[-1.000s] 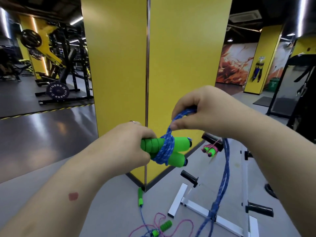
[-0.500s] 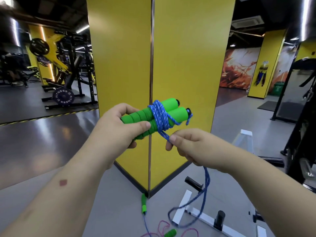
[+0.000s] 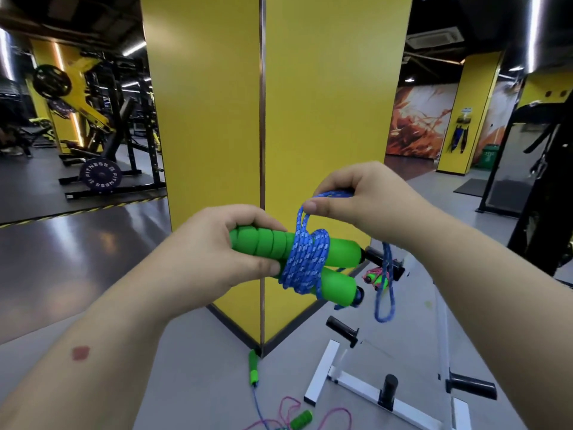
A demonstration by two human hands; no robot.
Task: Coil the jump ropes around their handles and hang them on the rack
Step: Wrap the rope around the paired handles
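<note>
Jump rope [image 3: 305, 262], blue and braided, is wound in several turns round its two green foam handles [image 3: 336, 257], which lie side by side in front of the chest. The left hand [image 3: 217, 259] is the holding grip: its fingers and thumb curl round the ribbed ends of both handles, clamping them together. The right hand [image 3: 356, 197], just above and right of that grip, pinches a doubled strand of the cord between thumb and curled fingers, and a short loop of slack [image 3: 384, 293] hangs below it.

By the look of it, the cord is light and limp and will slacken if tension drops, so it wants a steady pull. The foam likely gives and grips well, making the ribbed ends the sound place to hold.

Below and right of the grips stands the white rack [image 3: 366, 384] with black pegs, one apparently already carrying a wound rope [image 3: 375, 277]. More rope [image 3: 269, 405] lies loose on the floor.
</note>
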